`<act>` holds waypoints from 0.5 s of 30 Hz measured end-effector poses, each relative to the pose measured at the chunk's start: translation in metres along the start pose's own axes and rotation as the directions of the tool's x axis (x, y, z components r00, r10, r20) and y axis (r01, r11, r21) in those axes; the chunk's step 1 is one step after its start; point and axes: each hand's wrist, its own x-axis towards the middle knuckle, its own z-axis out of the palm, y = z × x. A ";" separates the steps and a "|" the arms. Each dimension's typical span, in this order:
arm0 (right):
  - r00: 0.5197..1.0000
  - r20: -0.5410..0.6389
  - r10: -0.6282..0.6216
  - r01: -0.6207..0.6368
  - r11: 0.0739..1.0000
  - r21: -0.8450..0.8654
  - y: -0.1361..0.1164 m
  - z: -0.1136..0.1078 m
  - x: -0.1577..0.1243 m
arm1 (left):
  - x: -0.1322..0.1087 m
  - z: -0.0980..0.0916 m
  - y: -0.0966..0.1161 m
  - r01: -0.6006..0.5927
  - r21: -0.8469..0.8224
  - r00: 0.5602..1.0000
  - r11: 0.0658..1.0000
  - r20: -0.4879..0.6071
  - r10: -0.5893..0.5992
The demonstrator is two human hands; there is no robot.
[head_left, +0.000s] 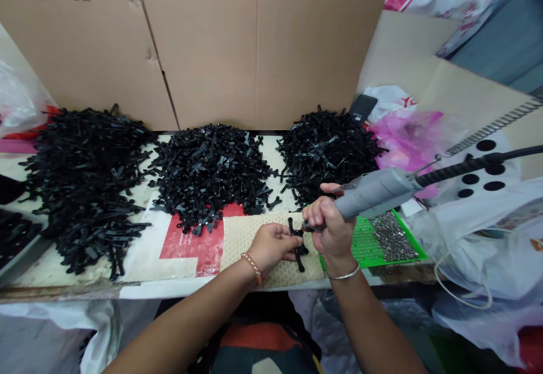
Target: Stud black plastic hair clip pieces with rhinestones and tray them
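My left hand (274, 245) pinches a small black plastic part (300, 262) made of thin arms, above a beige dimpled mat (241, 249). My right hand (333, 230) is wrapped around a grey electric screwdriver (373, 193), tilted with its tip pointing left. That tip is close to the black part; whether it touches a screw there I cannot tell. Just right of my right hand lies a green tray (362, 238) with many small metal screws (392, 238) heaped in it.
Three piles of black plastic parts, a left pile (85, 176), a middle pile (212, 164) and a right pile (326, 147), stand before a cardboard sheet (254, 40). A coiled spring (487, 128) and cable (475, 163) run right from the screwdriver. Plastic bags (479, 261) crowd the right side.
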 end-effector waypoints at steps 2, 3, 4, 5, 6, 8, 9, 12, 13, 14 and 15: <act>1.000 0.012 0.003 -0.003 1.000 -0.012 0.001 0.000 0.000 | 0.000 0.000 -0.001 -0.002 0.003 1.000 1.000 -0.006 0.002; 1.000 0.026 0.006 -0.005 1.000 -0.011 0.001 0.000 0.000 | 0.001 0.000 -0.001 -0.005 0.008 1.000 1.000 -0.010 0.005; 0.999 0.048 0.013 -0.013 1.000 -0.005 0.002 -0.001 0.001 | 0.001 0.000 -0.002 -0.007 0.015 1.000 1.000 -0.018 0.008; 0.997 0.073 0.021 -0.021 1.000 0.005 0.002 -0.001 0.001 | 0.002 0.000 -0.002 -0.011 0.022 1.000 1.000 -0.025 0.012; 0.995 0.099 0.028 -0.030 0.999 0.016 0.003 -0.002 0.001 | 0.002 0.000 -0.003 -0.014 0.029 0.999 0.999 -0.034 0.015; 0.989 0.145 0.042 -0.047 0.998 0.030 0.004 -0.004 0.002 | 0.003 0.000 -0.005 -0.019 0.040 0.999 0.999 -0.045 0.020; 0.985 0.166 0.055 -0.060 0.998 0.029 0.005 -0.005 0.002 | 0.004 -0.001 -0.006 -0.026 0.043 0.998 0.999 -0.047 0.028; 0.970 0.221 0.102 -0.104 0.995 -0.003 0.006 -0.004 0.003 | 0.004 -0.001 -0.007 -0.057 0.054 0.997 0.997 -0.048 0.060; 0.965 0.234 0.116 -0.116 0.993 -0.015 0.006 -0.002 0.003 | 0.004 -0.001 -0.007 -0.063 0.055 0.997 0.997 -0.049 0.066; 0.964 0.237 0.124 -0.122 0.992 -0.022 0.005 -0.001 0.003 | 0.004 -0.001 -0.007 -0.063 0.053 0.997 0.997 -0.050 0.066; 0.965 0.231 0.123 -0.121 0.992 -0.021 0.003 0.000 0.003 | 0.003 0.000 -0.006 -0.057 0.047 0.997 0.997 -0.048 0.059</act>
